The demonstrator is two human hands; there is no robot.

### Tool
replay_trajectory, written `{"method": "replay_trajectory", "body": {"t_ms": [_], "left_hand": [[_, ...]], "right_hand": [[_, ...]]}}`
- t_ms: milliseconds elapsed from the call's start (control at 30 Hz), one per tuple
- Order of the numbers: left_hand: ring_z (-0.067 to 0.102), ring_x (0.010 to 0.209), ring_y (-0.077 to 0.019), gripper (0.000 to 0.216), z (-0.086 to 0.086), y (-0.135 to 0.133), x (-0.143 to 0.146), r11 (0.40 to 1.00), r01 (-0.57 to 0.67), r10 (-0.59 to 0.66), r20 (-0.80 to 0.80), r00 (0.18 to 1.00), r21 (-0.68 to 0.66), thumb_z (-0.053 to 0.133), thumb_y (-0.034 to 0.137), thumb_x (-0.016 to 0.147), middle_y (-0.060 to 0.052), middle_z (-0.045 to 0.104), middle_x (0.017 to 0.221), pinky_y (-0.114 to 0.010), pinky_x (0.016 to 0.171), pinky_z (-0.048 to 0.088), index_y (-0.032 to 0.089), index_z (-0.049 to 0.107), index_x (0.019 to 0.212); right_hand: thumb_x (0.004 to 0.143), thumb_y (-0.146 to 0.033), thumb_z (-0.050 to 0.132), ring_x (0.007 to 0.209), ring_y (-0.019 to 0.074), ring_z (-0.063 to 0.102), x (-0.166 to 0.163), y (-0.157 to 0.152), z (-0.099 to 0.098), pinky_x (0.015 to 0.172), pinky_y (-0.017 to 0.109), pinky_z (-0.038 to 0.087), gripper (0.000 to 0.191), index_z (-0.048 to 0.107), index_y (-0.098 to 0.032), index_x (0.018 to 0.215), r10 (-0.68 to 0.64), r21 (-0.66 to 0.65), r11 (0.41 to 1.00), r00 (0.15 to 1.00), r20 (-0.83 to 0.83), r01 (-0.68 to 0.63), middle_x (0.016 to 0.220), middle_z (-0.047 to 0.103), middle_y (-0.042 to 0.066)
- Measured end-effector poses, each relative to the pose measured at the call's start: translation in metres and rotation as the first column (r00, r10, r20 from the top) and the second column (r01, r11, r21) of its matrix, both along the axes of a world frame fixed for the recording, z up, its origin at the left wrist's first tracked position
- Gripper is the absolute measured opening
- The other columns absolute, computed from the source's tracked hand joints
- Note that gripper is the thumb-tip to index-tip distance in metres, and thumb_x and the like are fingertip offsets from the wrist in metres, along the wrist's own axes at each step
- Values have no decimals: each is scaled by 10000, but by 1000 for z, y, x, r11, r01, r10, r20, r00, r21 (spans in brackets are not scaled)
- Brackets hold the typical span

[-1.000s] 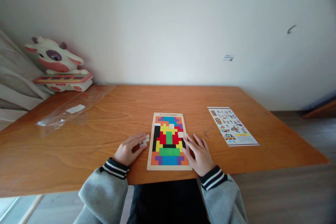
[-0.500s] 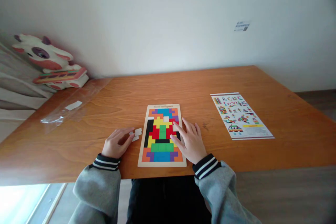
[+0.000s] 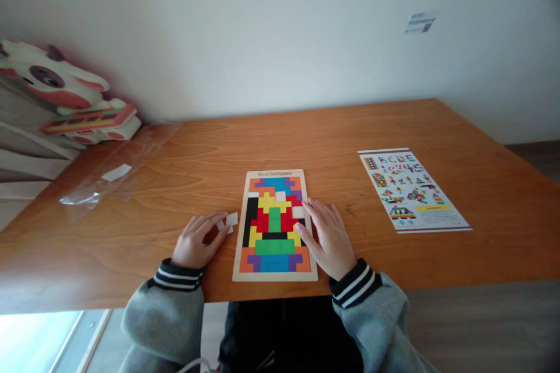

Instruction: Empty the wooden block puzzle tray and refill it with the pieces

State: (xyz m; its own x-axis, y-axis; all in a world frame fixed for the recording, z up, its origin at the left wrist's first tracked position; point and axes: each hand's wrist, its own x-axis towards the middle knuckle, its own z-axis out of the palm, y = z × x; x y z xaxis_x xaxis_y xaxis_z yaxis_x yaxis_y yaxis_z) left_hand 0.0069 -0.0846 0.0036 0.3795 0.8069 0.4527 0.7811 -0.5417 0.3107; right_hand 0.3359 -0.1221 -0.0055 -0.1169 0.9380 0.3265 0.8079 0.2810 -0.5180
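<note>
A wooden puzzle board (image 3: 237, 273) lies flat before me, filled with coloured block pieces in blue, orange, purple, yellow, red, green and black. A few pale squares show among them, one by the right rim. My left hand (image 3: 196, 240) rests on the table left of the board, thumb and fingers curled round small white pieces (image 3: 231, 219) that partly stick out past the fingertips. Over the board's right edge is my right hand (image 3: 328, 238), fingers spread and holding nothing. Its thumb and index tips reach over the pieces near the right rim.
A printed pattern sheet (image 3: 413, 192) lies on the wooden table (image 3: 306, 134) to the right. At the back left sits a cow-shaped toy keyboard (image 3: 94, 119), with a clear plastic bag (image 3: 94, 186) in front of it. The wall (image 3: 271, 35) rises behind the table.
My right hand has drawn back slightly to the right, uncovering a pale square near the board's right rim. My left hand stays at the white pieces. The camera view has shifted a little.
</note>
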Motion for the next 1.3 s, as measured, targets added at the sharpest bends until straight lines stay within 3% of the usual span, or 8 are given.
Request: {"method": "replay_trajectory", "body": {"t_ms": [267,500,667,900,1100,1300], "left_hand": [[705,940,-224,287,-4,0,-4,999,38,-38,26,999,-11,646,396,902,-63,749,1053,-367,840,588,229,687,1132],[706,954,-224,261,-4,0,-2,995,97,-98,55,994,26,630,377,923,-62,750,1075,-367,831,587,225,686,1127],[713,923,-199,178,-1,-2,1,995,93,-96,85,992,35,617,310,940,-48,757,1040,-338,816,595,219,703,1065],[721,875,-175,137,1,-2,1,997,71,-74,109,991,28,604,246,945,-22,768,975,-311,799,601,225,716,1022],[710,892,-191,187,2,-1,1,996,54,-60,73,996,77,688,326,893,-46,757,1033,-330,805,583,213,720,1038],[716,784,-164,119,-3,-6,-1,990,11,-22,76,997,139,706,282,884,-18,769,910,-289,743,578,211,725,978]], "right_hand": [[977,-451,487,1293,287,543,6,0,0,1166,604,286,446,500,-255,1378,-19,2,1000,973,-231,20,1376,602,120],[952,-464,537,1107,249,668,36,3,-4,983,441,539,361,601,-216,1207,-175,-111,984,819,-547,136,1232,673,131],[944,-474,552,1030,245,691,48,-3,-8,931,440,556,341,618,-222,1164,-233,-144,972,826,-514,185,1196,683,124],[965,-448,521,963,230,706,43,-3,-1,870,399,567,317,619,-219,1162,-178,-124,983,883,-435,137,1147,709,117],[966,-440,520,935,220,712,43,-3,1,824,370,579,315,621,-213,1159,-153,-116,987,901,-407,115,1114,728,115],[967,-416,526,912,210,713,43,-4,0,812,363,579,307,608,-214,1184,-151,-104,988,897,-415,118,1089,734,111]]}}
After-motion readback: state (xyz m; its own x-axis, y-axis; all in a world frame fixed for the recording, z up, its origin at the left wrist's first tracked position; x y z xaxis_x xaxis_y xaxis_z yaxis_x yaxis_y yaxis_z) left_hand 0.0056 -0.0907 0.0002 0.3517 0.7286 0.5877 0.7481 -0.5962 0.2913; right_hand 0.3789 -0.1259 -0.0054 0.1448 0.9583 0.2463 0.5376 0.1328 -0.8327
